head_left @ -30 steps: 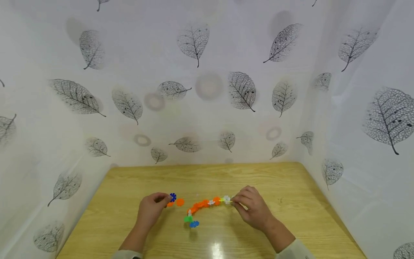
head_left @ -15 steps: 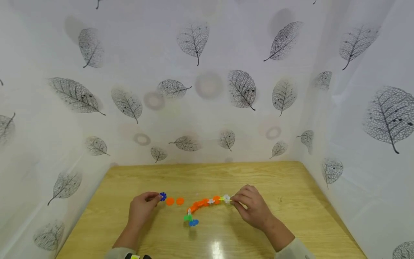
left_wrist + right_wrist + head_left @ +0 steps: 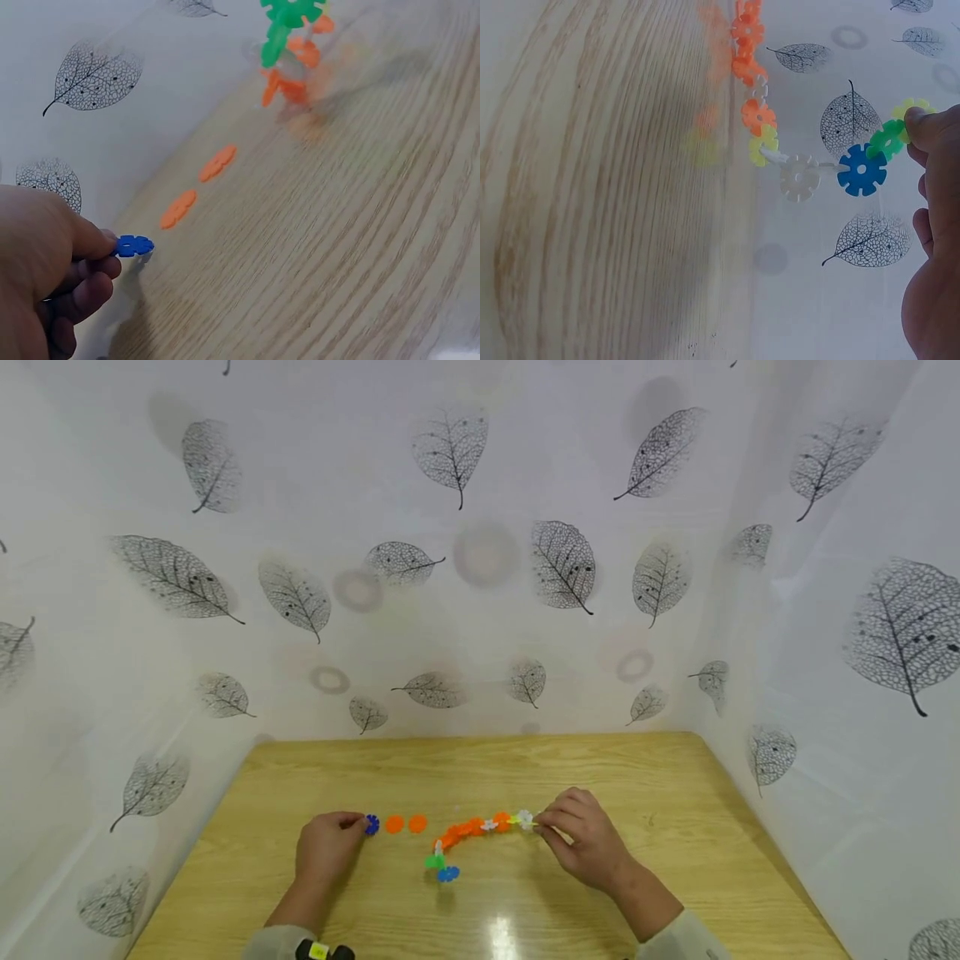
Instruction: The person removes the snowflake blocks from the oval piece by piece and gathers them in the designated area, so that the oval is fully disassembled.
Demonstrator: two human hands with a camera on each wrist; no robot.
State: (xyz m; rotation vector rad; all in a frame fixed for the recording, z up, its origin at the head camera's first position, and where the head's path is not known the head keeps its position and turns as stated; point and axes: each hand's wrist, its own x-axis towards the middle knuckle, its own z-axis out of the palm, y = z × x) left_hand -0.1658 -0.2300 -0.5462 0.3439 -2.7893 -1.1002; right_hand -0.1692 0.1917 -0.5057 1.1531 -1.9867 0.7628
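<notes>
Nearest you are your pale sleeves (image 3: 678, 937), with a black band (image 3: 342, 953) at the left wrist. Past them comes the near end of a chain (image 3: 474, 828) of notched pieces: a light blue piece (image 3: 448, 874) with a shadow below it, then a green piece (image 3: 435, 862). From there the chain bends away and to the right through white and orange pieces to your right hand (image 3: 581, 837), whose fingers pinch its far end. In the right wrist view, a yellow piece (image 3: 910, 105) sits at those fingertips, followed by green, blue and white ones.

Your left hand (image 3: 326, 847) has thumb and fingers closed on the edge of a dark blue disc (image 3: 372, 824); you can't tell whether it touches the counter (image 3: 652, 793). Just right of it, two orange discs (image 3: 394, 824) lie flat side by side, apart from the chain. Behind the counter hangs a white, leaf-printed cloth (image 3: 480, 635).
</notes>
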